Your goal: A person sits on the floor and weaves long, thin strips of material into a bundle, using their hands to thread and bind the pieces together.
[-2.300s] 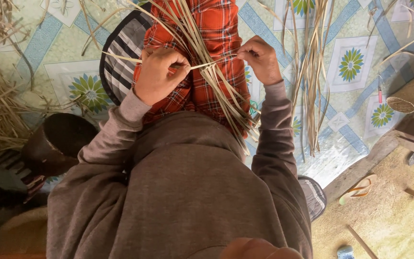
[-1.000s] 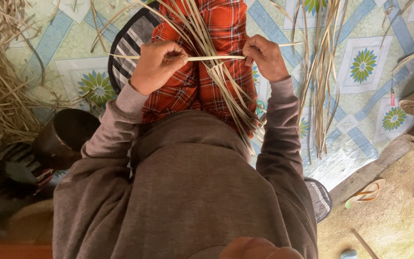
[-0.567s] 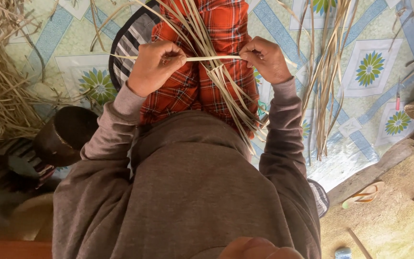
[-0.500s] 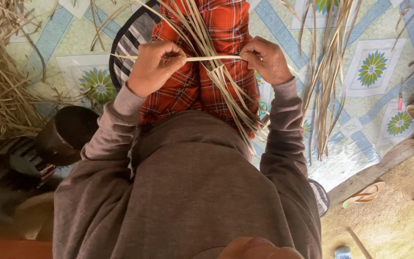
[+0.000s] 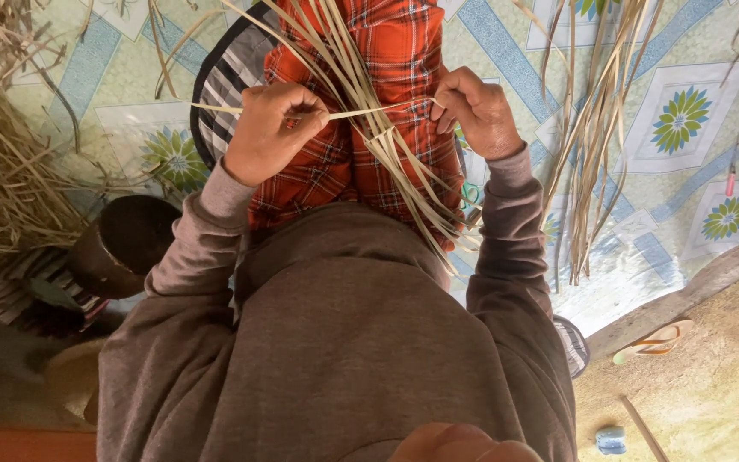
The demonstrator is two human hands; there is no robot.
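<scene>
Both hands pinch one pale strip (image 5: 369,111), left hand (image 5: 271,128) at 9 o'clock, right hand (image 5: 472,107) at 3 o'clock, across a loose, barely bound strip bundle (image 5: 387,145) on the lap.

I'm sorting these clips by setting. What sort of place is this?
Probably a home craft spot at floor level: a patterned floor mat spread beside bare earth, a heap of dried straw, and both hands working a pale reed strip over the lap.

Probably a home weaving spot: patterned floor mat (image 5: 506,51), straw heap (image 5: 2,162), sandal (image 5: 647,340).
</scene>
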